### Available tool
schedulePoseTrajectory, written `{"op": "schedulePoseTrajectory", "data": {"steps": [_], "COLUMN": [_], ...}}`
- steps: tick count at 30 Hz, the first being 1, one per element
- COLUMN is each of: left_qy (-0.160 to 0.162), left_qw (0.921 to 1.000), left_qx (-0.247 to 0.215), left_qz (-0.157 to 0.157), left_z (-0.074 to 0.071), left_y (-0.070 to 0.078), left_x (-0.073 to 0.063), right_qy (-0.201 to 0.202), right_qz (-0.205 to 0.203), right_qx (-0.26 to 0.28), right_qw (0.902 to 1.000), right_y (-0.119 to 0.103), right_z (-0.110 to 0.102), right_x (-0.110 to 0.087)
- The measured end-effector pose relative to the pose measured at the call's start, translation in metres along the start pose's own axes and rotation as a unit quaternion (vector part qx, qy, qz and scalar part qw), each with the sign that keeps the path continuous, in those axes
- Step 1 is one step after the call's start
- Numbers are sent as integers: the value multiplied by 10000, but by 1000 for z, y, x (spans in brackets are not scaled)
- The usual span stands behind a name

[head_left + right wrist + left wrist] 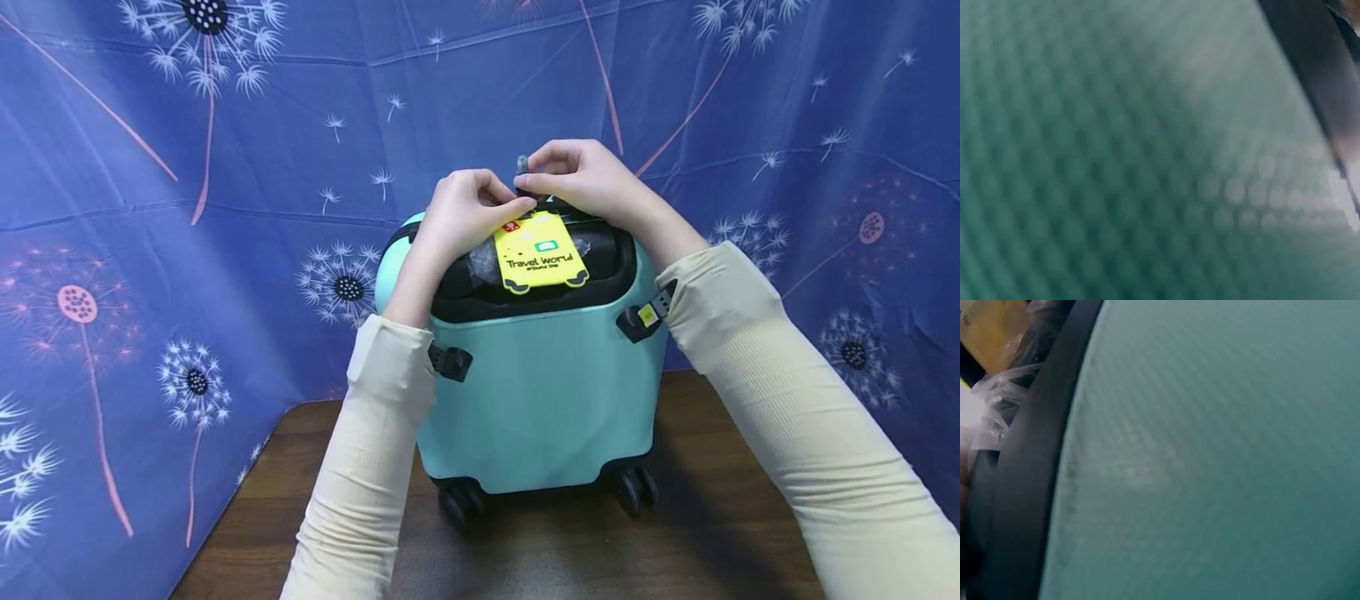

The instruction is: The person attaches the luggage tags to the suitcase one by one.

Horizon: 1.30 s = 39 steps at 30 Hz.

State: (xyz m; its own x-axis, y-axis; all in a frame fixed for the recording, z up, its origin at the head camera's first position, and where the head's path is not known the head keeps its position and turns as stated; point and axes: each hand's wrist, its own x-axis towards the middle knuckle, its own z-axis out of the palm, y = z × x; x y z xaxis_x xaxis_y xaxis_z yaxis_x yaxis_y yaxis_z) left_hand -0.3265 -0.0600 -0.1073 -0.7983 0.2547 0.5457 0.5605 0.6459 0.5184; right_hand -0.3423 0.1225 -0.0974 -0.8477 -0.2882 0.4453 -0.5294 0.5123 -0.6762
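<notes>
A mint-green suitcase [540, 400] stands upright on its wheels, its black top handle [483, 265] partly wrapped in clear plastic. Over the handle lies a yellow luggage tag [542, 271] shaped like a small suitcase, printed "Travel world". My left hand [461, 212] pinches at the tag's top edge, thumb pointing right. Close beside it, my right hand [585, 179] pinches a small greyish strap end [522, 164] that sticks up above the tag. Fingers hide most of the strap. In the left wrist view, the suitcase shell [1210, 450] fills most of the picture, with plastic wrap [1004, 403] at its left.
The suitcase rests on a dark brown wooden table [315, 467]. A blue cloth with dandelion prints [285, 167] hangs behind and at both sides. Black wrist cameras [450, 363] are strapped over the cream sleeves [375, 450]. The right wrist view shows textured green shell [1116, 156], blurred.
</notes>
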Motion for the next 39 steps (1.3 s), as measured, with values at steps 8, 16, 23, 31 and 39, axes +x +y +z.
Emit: {"op": "schedulePoseTrajectory", "data": {"steps": [8, 16, 23, 31, 39], "left_qy": [1057, 973, 349, 1039, 899], "left_qw": [9890, 9527, 9456, 9315, 9139], "left_qx": [224, -520, -59, -622, -1098], "left_qz": [1012, 2832, 3233, 3430, 3802], "left_z": [5, 6, 7, 7, 6], "left_y": [0, -18, -25, -26, -25], "left_x": [-21, -46, -62, -61, -59], "right_qy": [48, 50, 2, -93, -84], "right_qz": [-8, 11, 118, 330, 478], "right_qx": [-79, -274, -457, -888, -1052], "right_qw": [10000, 9996, 9989, 9955, 9933], "right_y": [3, 3, 2, -1, -2], "right_z": [-1, 1, 4, 3, -1], "right_x": [2, 6, 5, 6, 4]}}
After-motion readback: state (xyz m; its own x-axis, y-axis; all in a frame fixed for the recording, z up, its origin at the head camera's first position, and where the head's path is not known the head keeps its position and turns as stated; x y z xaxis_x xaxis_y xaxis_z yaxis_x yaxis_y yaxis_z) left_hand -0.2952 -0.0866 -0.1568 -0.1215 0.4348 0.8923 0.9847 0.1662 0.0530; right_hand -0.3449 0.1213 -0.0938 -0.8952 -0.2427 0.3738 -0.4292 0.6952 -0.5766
